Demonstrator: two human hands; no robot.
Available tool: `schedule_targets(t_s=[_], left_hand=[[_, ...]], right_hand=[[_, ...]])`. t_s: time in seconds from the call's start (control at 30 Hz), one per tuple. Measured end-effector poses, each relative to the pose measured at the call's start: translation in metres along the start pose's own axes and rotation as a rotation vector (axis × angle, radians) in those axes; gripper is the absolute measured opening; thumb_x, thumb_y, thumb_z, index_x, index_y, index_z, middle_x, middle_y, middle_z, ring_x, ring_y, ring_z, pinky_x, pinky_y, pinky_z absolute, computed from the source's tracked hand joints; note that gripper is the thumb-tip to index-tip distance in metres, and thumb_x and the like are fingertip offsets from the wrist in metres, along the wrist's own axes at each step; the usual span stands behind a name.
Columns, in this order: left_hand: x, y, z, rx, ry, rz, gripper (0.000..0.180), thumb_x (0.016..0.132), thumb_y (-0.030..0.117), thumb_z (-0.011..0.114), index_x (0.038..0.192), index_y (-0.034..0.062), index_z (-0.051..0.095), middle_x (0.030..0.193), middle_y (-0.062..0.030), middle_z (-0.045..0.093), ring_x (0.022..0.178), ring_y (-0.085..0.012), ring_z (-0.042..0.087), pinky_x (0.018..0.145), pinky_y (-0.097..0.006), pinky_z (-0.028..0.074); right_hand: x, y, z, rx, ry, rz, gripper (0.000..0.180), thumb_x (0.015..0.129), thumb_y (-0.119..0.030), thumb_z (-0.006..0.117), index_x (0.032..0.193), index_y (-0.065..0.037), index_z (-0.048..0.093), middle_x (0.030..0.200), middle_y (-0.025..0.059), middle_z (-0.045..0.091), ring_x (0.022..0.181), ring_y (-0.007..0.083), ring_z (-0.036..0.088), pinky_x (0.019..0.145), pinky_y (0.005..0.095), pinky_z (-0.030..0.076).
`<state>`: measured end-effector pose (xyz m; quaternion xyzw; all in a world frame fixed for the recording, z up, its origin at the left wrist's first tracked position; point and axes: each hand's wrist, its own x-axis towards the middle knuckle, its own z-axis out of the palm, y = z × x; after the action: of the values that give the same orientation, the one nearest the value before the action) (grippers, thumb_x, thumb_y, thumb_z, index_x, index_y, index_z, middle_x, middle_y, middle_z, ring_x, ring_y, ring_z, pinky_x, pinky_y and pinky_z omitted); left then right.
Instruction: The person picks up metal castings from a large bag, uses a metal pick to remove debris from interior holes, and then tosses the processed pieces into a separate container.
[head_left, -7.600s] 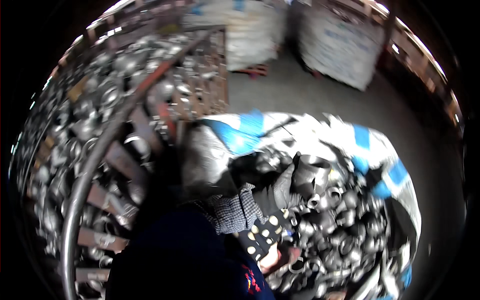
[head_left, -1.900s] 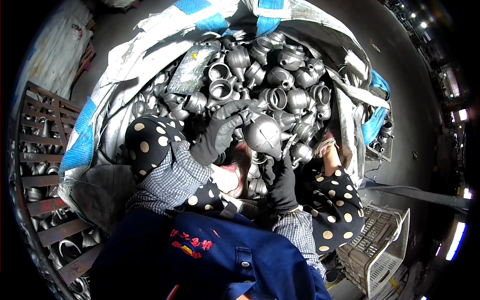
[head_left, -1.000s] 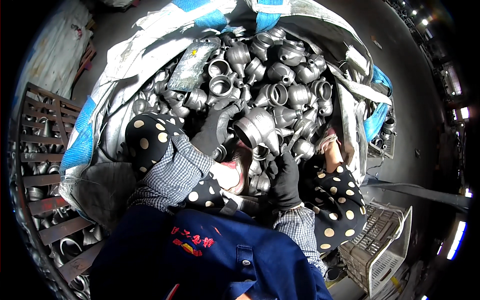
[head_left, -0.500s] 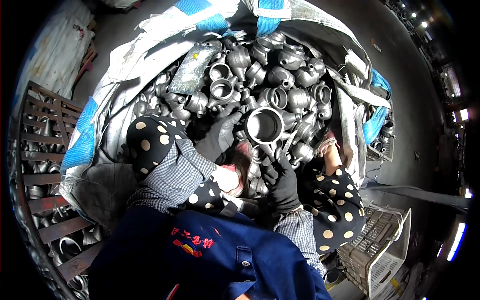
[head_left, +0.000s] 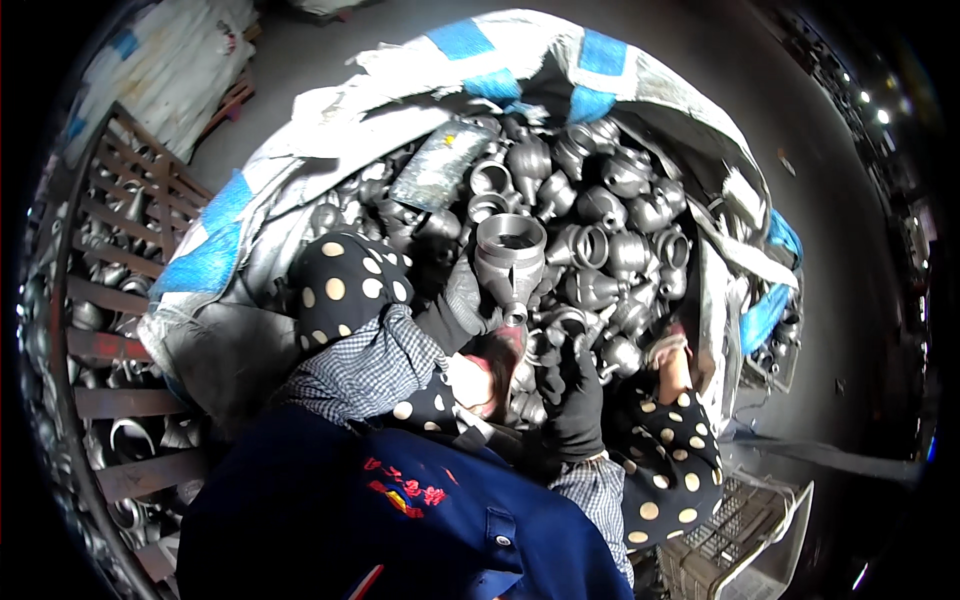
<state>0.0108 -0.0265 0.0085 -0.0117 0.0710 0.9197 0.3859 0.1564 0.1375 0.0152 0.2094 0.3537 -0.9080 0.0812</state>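
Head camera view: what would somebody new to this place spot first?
Most likely the grey metal fitting near the middle, its wide round mouth showing, in the gloved left hand. Around it spreads a heap of similar fittings inside a big white sack with blue bands. Black trousers with pale dots also stand out, at the heap's lower left and lower right.

A dull grey, hollow, funnel-shaped metal casting (head_left: 507, 277) is sitting tilted in the gloved left hand (head_left: 456, 308), its wide round mouth facing upward at the far end and its body tapering to a narrow open spout at the near end.
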Motion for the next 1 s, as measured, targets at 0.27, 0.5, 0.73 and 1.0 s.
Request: schedule_targets(t_s=[0.27, 0.5, 0.73, 1.0], left_hand=[[-0.068, 0.088, 0.062, 0.121, 0.118, 0.687, 0.067, 0.093, 0.062, 0.043, 0.133, 0.0081, 0.049, 0.127, -0.0126, 0.058, 0.113, -0.0308, 0.058, 0.094, -0.052, 0.05], [-0.281, 0.171, 0.181, 0.293, -0.118, 1.302, 0.065, 0.092, 0.058, 0.049, 0.13, 0.0045, 0.049, 0.125, -0.0169, 0.057, 0.115, -0.0303, 0.055, 0.097, -0.052, 0.046], [-0.334, 0.24, 0.198, 0.579, -0.062, 1.51, 0.056, 0.093, 0.05, 0.052, 0.125, 0.004, 0.052, 0.117, -0.015, 0.06, 0.108, -0.0279, 0.059, 0.093, -0.049, 0.049], [-0.109, 0.161, 0.078, 0.805, 0.266, 0.94, 0.033, 0.094, 0.028, 0.056, 0.116, 0.0046, 0.057, 0.105, -0.0095, 0.065, 0.098, -0.0217, 0.063, 0.084, -0.04, 0.052]], right_hand=[[-0.004, 0.01, -0.008, -0.042, 0.123, 0.106, 0.028, 0.095, -0.044, 0.053, 0.099, -0.018, 0.064, 0.076, -0.0064, 0.061, 0.056, 0.0035, 0.05, 0.043, 0.0171, 0.033], [-0.001, 0.029, -0.036, -0.2, -0.053, 0.176, 0.035, 0.099, -0.045, 0.046, 0.119, -0.017, 0.056, 0.092, 0.0018, 0.063, 0.066, 0.0112, 0.05, 0.053, 0.0247, 0.042], [-0.01, 0.018, 0.033, -0.162, 0.295, 0.24, 0.029, 0.098, -0.041, 0.049, 0.103, -0.016, 0.061, 0.067, -0.0046, 0.052, 0.047, 0.0061, 0.038, 0.041, 0.0201, 0.03], [-0.012, 0.013, 0.001, -0.127, 0.127, 0.062, 0.025, 0.1, -0.029, 0.045, 0.108, -0.008, 0.058, 0.072, -0.0024, 0.053, 0.053, 0.0052, 0.042, 0.042, 0.0186, 0.031]])
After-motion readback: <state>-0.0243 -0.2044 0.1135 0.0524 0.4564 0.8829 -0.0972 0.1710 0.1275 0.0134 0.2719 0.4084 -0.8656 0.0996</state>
